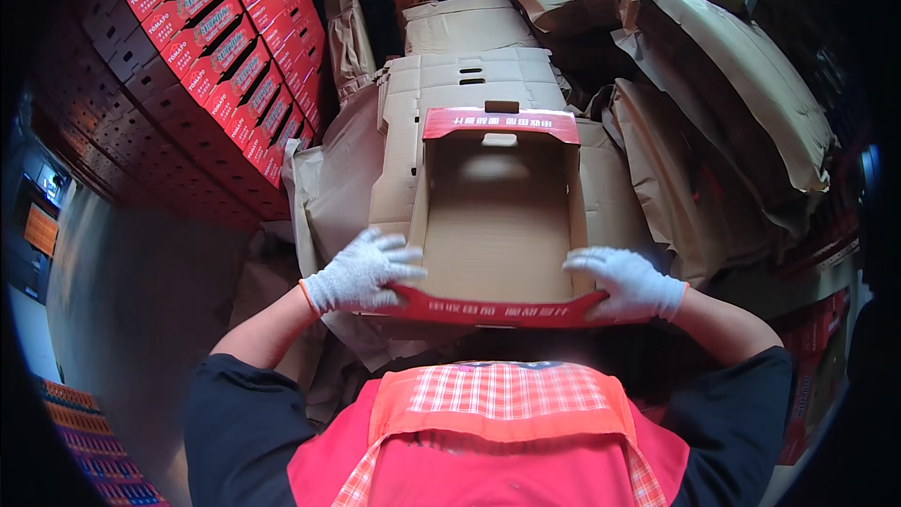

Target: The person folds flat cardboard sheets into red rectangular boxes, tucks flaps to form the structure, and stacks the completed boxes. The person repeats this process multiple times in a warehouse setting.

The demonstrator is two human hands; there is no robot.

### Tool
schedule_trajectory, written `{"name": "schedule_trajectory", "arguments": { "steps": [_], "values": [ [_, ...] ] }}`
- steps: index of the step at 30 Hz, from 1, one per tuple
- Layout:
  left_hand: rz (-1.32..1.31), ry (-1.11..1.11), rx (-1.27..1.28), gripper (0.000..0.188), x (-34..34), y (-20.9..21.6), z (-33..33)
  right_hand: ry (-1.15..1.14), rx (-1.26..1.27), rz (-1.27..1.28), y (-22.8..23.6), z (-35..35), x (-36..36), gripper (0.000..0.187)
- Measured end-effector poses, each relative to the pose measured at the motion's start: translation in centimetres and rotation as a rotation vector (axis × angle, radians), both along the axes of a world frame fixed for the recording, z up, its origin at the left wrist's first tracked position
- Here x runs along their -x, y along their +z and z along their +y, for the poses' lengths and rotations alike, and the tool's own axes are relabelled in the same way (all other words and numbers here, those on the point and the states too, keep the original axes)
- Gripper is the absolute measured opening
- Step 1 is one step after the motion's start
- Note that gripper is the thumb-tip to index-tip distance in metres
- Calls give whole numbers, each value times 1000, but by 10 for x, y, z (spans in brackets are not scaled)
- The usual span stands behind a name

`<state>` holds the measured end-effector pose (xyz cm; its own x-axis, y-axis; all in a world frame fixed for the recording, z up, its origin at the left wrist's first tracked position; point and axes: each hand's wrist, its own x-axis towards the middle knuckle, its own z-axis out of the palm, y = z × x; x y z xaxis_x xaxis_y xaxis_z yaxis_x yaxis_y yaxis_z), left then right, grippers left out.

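An open-topped cardboard box with red printed outer faces and a bare brown inside is in front of me. My left hand, in a pale knitted glove, grips its near left corner, fingers curling over the side wall. At the near right corner my right hand, gloved alike, holds the edge between thumb and fingers. The box's far end wall stands up and has a slot. Beneath it lies a stack of flat cardboard blanks with cut slots and notched edges.
Tall stacks of folded red boxes rise at the left. Several brown paper-wrapped bundles are piled at the right and back. Crumpled brown paper hangs by the stack's left side. Orange and purple crates stand at the lower left.
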<state>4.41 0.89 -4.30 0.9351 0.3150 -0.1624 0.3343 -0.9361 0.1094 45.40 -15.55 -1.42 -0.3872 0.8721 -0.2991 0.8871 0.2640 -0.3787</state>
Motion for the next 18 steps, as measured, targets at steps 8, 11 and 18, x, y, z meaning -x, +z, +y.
{"name": "schedule_trajectory", "arguments": {
  "steps": [8,11,18],
  "values": [
    [-1269,879,1457,70,-42,-121,2,-902,-93,1303,-116,42,10,83],
    [-1484,965,1521,70,-58,-124,-5,-1027,-43,1471,-121,55,0,83],
    [-1811,929,1973,39,-117,-125,-50,-745,-64,1193,62,87,-14,62]
  ]
}}
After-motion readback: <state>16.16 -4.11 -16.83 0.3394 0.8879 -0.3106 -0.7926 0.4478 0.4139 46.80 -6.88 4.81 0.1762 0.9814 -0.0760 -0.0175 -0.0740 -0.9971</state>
